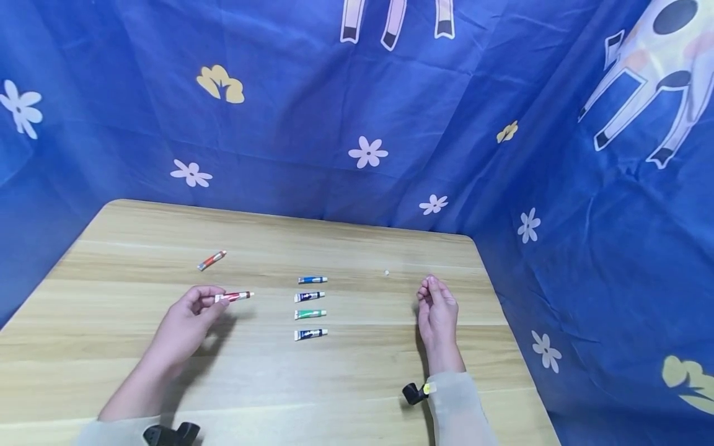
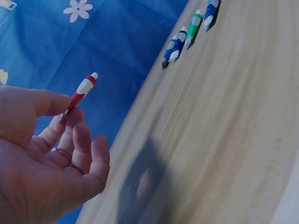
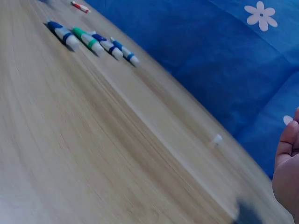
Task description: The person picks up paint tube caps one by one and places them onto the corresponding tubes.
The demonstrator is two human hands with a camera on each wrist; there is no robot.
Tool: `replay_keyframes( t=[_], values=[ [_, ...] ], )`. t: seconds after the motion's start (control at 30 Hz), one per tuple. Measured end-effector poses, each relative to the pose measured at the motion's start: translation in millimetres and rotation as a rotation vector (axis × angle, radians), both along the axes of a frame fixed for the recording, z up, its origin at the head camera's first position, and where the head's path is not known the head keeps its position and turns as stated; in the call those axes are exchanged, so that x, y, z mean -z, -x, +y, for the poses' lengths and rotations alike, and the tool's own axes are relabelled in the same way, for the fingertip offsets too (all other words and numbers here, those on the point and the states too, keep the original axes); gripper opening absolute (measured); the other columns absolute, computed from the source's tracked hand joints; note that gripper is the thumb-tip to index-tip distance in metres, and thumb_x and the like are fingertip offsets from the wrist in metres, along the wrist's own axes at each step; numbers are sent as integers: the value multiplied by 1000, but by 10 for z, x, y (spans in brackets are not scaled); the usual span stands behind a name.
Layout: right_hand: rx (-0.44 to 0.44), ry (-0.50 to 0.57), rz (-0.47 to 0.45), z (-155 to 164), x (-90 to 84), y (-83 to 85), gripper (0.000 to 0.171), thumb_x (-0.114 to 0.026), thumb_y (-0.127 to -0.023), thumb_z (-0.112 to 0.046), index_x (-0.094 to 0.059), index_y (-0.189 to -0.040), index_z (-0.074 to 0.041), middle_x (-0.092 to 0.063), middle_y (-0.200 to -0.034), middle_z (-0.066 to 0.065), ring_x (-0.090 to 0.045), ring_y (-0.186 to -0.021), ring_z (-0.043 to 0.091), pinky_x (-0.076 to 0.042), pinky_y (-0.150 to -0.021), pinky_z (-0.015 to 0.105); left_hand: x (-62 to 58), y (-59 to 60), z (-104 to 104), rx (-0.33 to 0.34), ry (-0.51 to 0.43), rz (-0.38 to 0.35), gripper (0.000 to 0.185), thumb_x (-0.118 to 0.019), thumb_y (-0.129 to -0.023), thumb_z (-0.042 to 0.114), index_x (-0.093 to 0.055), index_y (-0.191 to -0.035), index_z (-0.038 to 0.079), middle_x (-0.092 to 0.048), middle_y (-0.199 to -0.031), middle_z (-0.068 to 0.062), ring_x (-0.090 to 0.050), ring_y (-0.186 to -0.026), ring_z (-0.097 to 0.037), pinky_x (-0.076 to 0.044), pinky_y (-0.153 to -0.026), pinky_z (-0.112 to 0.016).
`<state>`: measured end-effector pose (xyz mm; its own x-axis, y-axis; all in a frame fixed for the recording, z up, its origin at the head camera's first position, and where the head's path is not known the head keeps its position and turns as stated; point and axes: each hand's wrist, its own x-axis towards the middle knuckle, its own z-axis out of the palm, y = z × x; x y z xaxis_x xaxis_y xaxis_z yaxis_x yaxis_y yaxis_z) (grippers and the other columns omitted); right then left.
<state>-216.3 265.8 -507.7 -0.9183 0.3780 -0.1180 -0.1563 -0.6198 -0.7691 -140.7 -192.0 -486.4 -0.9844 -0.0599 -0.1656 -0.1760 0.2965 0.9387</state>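
- We take the row of four tubes [image 1: 310,306] at the middle of the wooden table [image 1: 357,384] as our landmark; they lie parallel, one behind the other, caps to the right.
- Far left of the row and slightly behind it, we see an orange-red tube [image 1: 211,260] lying alone on the table at a slant.
- Left of the row, our left hand [image 1: 186,322] is raised above the table and pinches the tail end of a red tube [image 1: 234,297] between thumb and fingertips; the remaining fingers curl loosely. The tube's white cap points toward the row.
- Right of the row and level with its far end, a small white speck [image 1: 387,272] rests on the table.
- Further right of the row, our right hand [image 1: 437,313] holds nothing; its fingers are loosely bent and close together, palm turned toward the row.
- Behind the table hangs a blue flowered cloth [image 1: 312,111].
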Motion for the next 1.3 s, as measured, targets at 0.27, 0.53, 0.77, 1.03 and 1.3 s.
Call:
replay_keyframes(
  t=[0.27,0.53,0.77,1.03,1.3],
  values=[
    [-28,-56,20,-139,-31,-79,17,-70,-104,-4,-76,-89,-7,-74,-83,1,-67,-71,8,-57,-69,18,-13,-6,81,4,-47,-41,39,-59,-113,23,-50,-143,1,-63,-106,8,-64,-94,-1,-60,-84,-21],
    [-96,-90,6,-265,2,-101,16,-68,-103,2,-79,-98,-10,-77,-88,0,-71,-78,7,-59,-73,17,-53,-9,217,21,-70,-65,40,-58,-113,24,-51,-144,0,-66,-107,5,-67,-95,-8,-59,-86,-24],
    [-128,-149,22,-441,44,-147,26,-64,-103,8,-81,-100,-12,-77,-91,-2,-71,-80,6,-60,-76,17,-40,6,311,36,-81,-64,41,-58,-113,24,-51,-144,0,-66,-108,4,-66,-97,-8,-59,-87,-23],
    [-242,-196,67,-668,59,-239,27,-65,-102,8,-81,-101,-14,-79,-94,-4,-72,-82,5,-60,-81,17,-52,1,416,55,-94,-68,41,-61,-112,25,-52,-144,1,-64,-107,7,-63,-96,-8,-57,-86,-24],
    [-307,-238,96,-858,23,-276,28,-66,-100,10,-81,-101,-14,-80,-93,-5,-73,-81,4,-61,-79,17,-45,-18,477,67,-88,-96,44,-64,-110,26,-53,-146,3,-68,-114,1,-66,-101,-7,-58,-91,-20]
  ],
)
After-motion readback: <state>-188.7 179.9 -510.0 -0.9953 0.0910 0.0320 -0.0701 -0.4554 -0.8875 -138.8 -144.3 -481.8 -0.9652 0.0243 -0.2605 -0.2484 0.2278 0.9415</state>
